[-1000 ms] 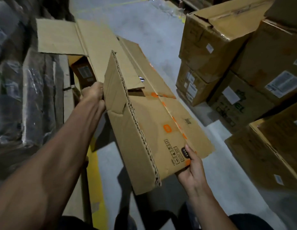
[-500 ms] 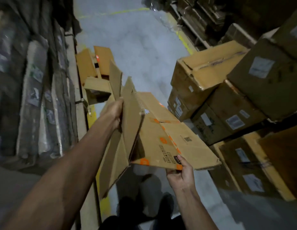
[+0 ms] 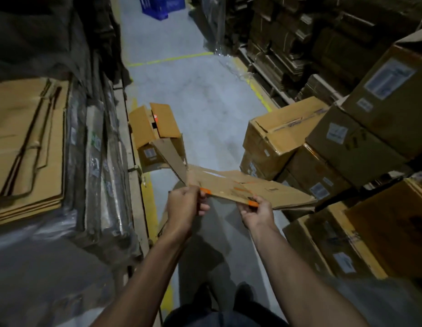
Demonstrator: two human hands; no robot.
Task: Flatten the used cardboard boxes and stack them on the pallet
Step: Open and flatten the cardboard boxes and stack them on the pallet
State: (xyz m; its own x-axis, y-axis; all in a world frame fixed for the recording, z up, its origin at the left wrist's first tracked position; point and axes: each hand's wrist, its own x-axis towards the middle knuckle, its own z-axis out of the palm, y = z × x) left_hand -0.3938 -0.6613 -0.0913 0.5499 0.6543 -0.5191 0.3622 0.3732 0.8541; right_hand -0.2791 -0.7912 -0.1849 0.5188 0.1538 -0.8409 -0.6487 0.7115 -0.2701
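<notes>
My left hand (image 3: pixel 185 204) and right hand (image 3: pixel 257 212) each pinch the near edge of the flattened box (image 3: pixel 247 187), held mid-frame above the floor. Beyond, center, an open box (image 3: pixel 155 131) stands; contents not discernible.

Both forearms stretched forward, bare. Left hand (image 3: pixel 184 204) curled, pinching the near edge of the flattened box (image 3: pixel 254 187); right hand (image 3: pixel 256 211) gripping the same edge further right, thumb on top.

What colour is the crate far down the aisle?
Blue. The crate shows at the top of the head view.
</notes>
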